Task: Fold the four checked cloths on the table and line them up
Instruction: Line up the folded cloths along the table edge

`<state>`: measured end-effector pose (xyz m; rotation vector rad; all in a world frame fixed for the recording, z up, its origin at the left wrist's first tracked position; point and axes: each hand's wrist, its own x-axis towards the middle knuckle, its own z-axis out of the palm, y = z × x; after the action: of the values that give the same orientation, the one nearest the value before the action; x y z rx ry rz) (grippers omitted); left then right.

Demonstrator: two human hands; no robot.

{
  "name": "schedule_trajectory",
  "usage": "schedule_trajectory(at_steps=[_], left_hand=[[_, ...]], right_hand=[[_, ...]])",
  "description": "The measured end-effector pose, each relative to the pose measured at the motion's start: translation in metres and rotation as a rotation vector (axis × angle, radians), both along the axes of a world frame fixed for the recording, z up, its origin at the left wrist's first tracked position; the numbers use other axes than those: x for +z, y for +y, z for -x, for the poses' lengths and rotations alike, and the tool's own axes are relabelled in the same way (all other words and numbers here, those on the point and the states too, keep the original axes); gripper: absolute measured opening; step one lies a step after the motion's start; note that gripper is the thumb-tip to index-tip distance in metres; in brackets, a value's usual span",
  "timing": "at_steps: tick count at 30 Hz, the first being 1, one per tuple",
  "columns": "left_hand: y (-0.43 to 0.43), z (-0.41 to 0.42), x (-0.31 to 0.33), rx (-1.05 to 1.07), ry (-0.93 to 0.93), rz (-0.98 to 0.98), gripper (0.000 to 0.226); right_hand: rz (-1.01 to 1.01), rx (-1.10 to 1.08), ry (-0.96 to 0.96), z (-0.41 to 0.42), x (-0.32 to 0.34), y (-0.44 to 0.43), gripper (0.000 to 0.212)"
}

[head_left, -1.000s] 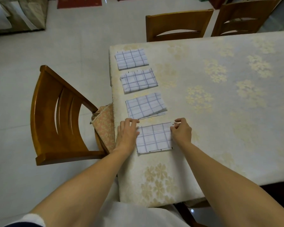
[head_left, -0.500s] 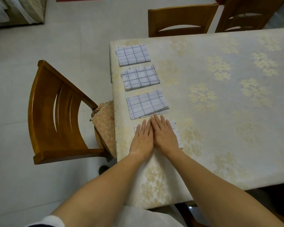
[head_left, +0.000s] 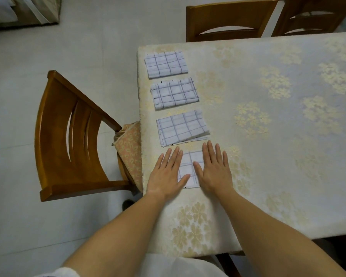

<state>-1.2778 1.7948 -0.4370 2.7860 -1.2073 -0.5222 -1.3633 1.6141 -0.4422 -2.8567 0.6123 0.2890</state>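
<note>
Head view: the fourth cloth (head_left: 190, 168) lies directly under both hands, near the left edge of the worktop (head_left: 278, 156) and closest to its near edge. Only a strip shows between the palms. The left hand (head_left: 166, 174) lies flat on its left part and the right hand (head_left: 214, 170) flat on its right part, with fingers straight, pointing to the far edge, and gripping nothing. Neither hand is nearer, so the cloth is shared evenly. Its long axis seems to run across, parallel to the near edge, like the others, though its ends are hidden under the palms, so I cannot tell how square it sits.

Beyond the fingertips, just apart, lies the third cloth (head_left: 182, 126), then the second cloth (head_left: 174, 93), then the first cloth (head_left: 166, 64) by the far-left corner. They form one row along the left edge, each a folded rectangle set slightly askew. The third shows loose layers slipping out at its near side. All are thin, soft, white fabric with a dark blue grid, limp and easily shifted.

My guess is that this is the pressing-flat step, with the task nearly done; any nudge into line would be a slide along the row.

A pale floral tablecloth (head_left: 196, 226) with a slightly nubbly weave covers the worktop. A wooden chair (head_left: 68, 136) with a patterned cushion (head_left: 129, 148) stands at the left edge.
</note>
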Motion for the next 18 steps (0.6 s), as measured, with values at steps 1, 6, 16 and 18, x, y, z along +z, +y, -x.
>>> schedule_trajectory(at_steps=[1, 6, 16, 18], left_hand=[[0.005, -0.002, 0.001, 0.003, 0.005, 0.002, 0.081], [0.016, -0.009, 0.004, 0.021, 0.039, 0.014, 0.081], [0.013, 0.006, 0.001, 0.200, 0.042, 0.116, 0.071], [0.012, 0.003, -0.001, 0.203, 0.036, 0.111, 0.072]], right_hand=[[-0.005, -0.021, 0.001, 0.001, 0.001, -0.001, 0.076], [-0.076, -0.096, 0.008, 0.001, 0.005, -0.005, 0.080], [-0.020, -0.191, 0.002, 0.006, 0.000, 0.027, 0.073], [-0.012, -0.174, 0.002, 0.003, 0.000, 0.027, 0.073]])
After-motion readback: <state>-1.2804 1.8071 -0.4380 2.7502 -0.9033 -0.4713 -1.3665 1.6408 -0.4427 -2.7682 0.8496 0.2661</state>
